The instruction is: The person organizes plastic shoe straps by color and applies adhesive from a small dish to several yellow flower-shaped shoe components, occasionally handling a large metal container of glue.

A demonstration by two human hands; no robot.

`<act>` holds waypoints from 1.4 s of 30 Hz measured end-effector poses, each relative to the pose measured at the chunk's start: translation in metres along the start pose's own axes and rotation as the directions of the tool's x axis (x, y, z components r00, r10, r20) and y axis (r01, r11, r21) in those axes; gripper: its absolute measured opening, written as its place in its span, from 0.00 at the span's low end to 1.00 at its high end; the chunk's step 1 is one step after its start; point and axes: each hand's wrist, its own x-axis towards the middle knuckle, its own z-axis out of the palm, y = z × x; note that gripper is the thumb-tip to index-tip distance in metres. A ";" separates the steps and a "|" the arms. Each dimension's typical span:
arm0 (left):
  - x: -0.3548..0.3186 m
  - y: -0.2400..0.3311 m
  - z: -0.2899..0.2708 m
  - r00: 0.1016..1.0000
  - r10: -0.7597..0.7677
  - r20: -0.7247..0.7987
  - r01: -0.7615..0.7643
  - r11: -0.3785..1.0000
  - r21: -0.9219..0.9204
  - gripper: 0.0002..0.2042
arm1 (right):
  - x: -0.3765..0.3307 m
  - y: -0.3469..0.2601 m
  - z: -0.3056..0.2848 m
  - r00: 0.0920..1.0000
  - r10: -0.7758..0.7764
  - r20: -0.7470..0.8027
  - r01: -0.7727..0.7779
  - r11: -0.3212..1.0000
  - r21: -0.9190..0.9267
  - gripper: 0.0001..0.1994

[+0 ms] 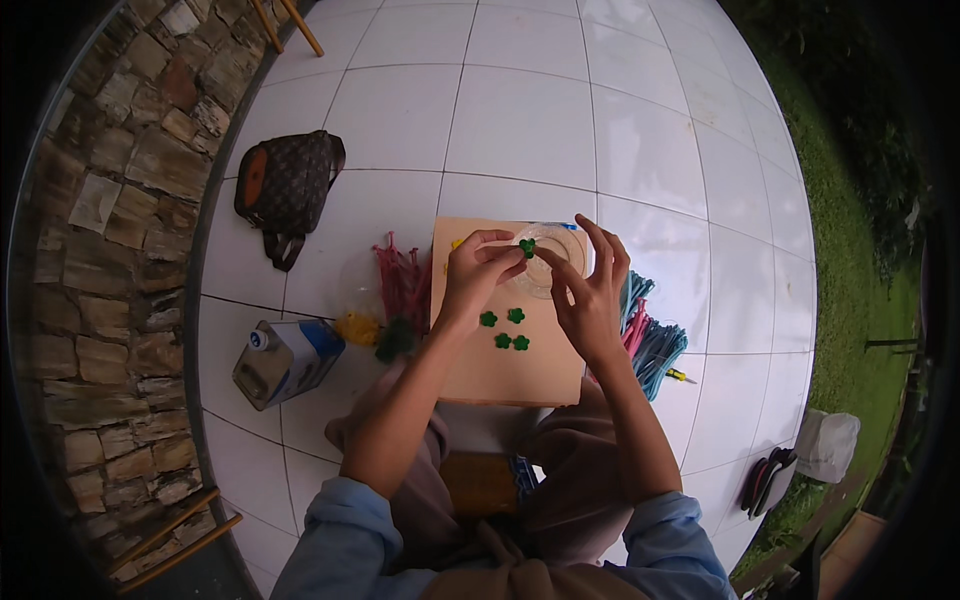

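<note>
Above the far part of a tan board (470,372), my left hand (478,275) pinches a small green flower-shaped piece (527,247). The index finger of my right hand (588,290) reaches to the same piece, its other fingers spread. Behind it sits a clear round dish (548,232), partly covered by my right hand. Nearer to me, several more green flower pieces (516,315) lie flat on the board between my forearms. A bit of yellow (455,243) shows beside my left hand, mostly hidden.
Left of the board are pink stems (402,285), a yellow bundle (357,328), a dark green bundle (397,340) and a metal can (285,362). Teal stems (658,350) lie to the right. A brown backpack (290,185) rests on the white tiles (520,120).
</note>
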 end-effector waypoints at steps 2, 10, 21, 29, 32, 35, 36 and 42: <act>-0.001 0.002 -0.001 1.000 -0.002 0.000 0.002 1.000 -0.001 0.13 | 0.000 0.000 0.002 0.999 -0.018 0.033 0.019 0.999 -0.029 0.20; 0.000 0.002 -0.003 0.999 -0.019 0.051 0.019 1.000 -0.009 0.14 | 0.001 0.000 0.004 0.999 -0.042 0.028 0.044 0.998 -0.051 0.22; -0.002 0.001 -0.002 0.997 -0.041 0.062 0.044 0.997 -0.057 0.12 | 0.002 -0.003 0.001 0.999 -0.016 0.041 0.018 0.999 -0.046 0.19; -0.002 0.004 0.000 0.999 -0.021 0.029 0.022 0.999 -0.040 0.12 | 0.003 0.000 -0.002 0.996 0.088 -0.002 -0.088 0.994 0.062 0.17; -0.002 0.004 0.001 0.999 -0.017 0.036 0.019 0.999 -0.042 0.12 | 0.002 0.000 0.001 0.999 0.039 0.010 -0.040 0.999 0.027 0.18; -0.002 0.004 0.001 0.999 -0.022 0.036 0.024 0.999 -0.039 0.12 | 0.001 0.000 0.002 1.000 0.013 0.022 -0.012 1.000 -0.012 0.19; -0.002 0.003 0.000 0.999 -0.022 0.035 0.024 0.999 -0.039 0.12 | 0.001 0.000 0.002 0.999 0.007 0.031 -0.006 1.000 -0.027 0.19; -0.006 0.005 -0.007 0.999 -0.019 0.043 0.019 1.000 0.006 0.12 | 0.005 -0.004 -0.004 0.961 0.275 -0.003 -0.264 0.926 0.268 0.13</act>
